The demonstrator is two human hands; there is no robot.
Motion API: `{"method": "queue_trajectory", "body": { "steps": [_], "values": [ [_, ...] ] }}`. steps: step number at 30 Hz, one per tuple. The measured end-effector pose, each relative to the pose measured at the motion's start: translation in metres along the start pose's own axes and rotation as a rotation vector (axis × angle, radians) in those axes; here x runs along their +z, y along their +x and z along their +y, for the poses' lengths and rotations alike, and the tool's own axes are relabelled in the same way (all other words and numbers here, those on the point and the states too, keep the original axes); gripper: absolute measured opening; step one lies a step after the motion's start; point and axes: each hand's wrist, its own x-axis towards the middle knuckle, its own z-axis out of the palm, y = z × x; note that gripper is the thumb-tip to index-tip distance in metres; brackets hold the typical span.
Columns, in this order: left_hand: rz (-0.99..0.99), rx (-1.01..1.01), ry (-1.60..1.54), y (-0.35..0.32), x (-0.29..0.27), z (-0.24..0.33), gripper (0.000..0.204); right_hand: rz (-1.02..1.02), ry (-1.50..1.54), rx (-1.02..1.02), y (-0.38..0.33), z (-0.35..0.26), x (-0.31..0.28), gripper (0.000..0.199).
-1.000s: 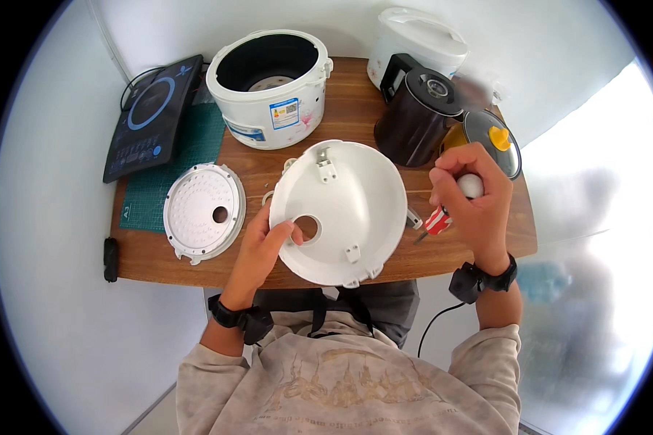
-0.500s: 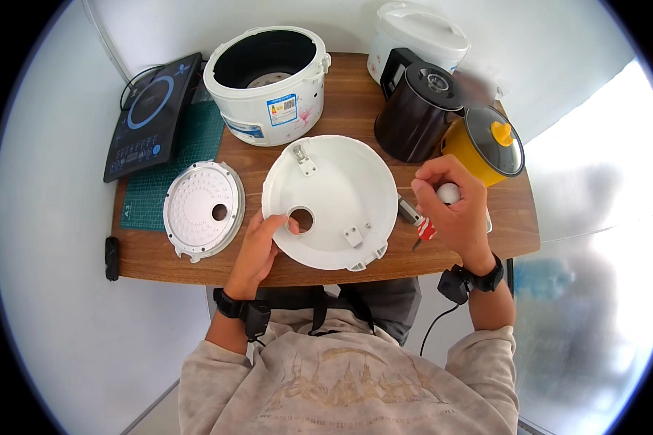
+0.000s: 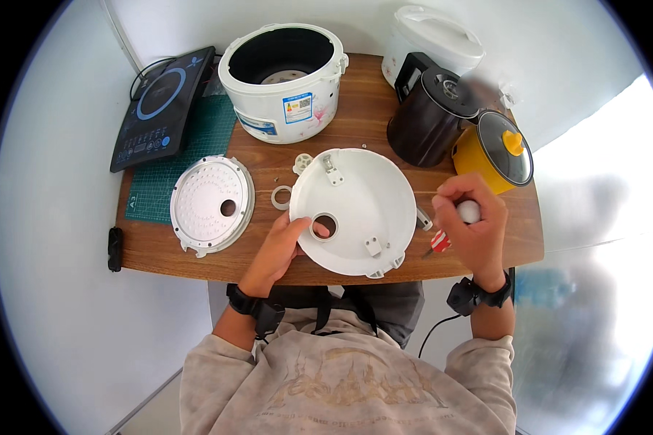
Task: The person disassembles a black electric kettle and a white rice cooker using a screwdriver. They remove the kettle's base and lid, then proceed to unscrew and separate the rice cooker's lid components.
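Observation:
My left hand (image 3: 277,243) grips the near-left rim of a white round lid shell (image 3: 363,206), fingers beneath it and a fingertip showing through its round hole. The shell lies with its hollow side up, with small metal and white fittings inside. Right of it, my right hand (image 3: 475,225) is closed around a screwdriver (image 3: 440,241) with a red-and-white handle. The handle's pale rounded end shows between thumb and fingers, and the tip points down to the left, apart from the shell. A small grey piece (image 3: 424,219) lies by the shell's right rim, partly hidden.
Left of the shell lie a white ring (image 3: 281,197), a small round white part (image 3: 302,163) and a perforated metal disc (image 3: 209,206). Behind stand an open rice cooker body (image 3: 279,109), dark kettle (image 3: 422,123), yellow pot (image 3: 475,159) and white cooker (image 3: 432,40). An induction cooker (image 3: 156,109) overlaps a green mat (image 3: 152,190).
The shell has shifted right in my left hand, uncovering the white ring and small round part. My right hand and the screwdriver have moved slightly right and nearer. The whole view has shifted a little.

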Motion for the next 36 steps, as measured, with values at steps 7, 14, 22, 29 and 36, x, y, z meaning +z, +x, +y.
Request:
{"method": "queue_trajectory", "body": {
  "steps": [7,14,22,29,36],
  "values": [
    [-0.016,-0.012,-0.001,0.001,-0.005,-0.002,0.032,-0.233,-0.076,0.054,-0.007,0.014,0.011,0.009],
    [0.003,-0.045,0.164,0.004,-0.006,0.003,0.041,-0.224,-0.105,0.092,-0.012,0.024,0.008,0.008],
    [0.042,-0.056,0.040,0.007,-0.003,0.009,0.044,0.293,0.185,-0.059,-0.018,-0.011,-0.024,0.009],
    [0.066,0.086,0.118,0.019,-0.005,-0.007,0.036,0.305,0.261,-0.250,-0.026,0.007,0.017,0.009],
    [0.076,0.115,0.093,0.018,-0.004,-0.011,0.025,0.280,0.329,-0.279,-0.015,0.011,0.043,0.008]
  ]
}}
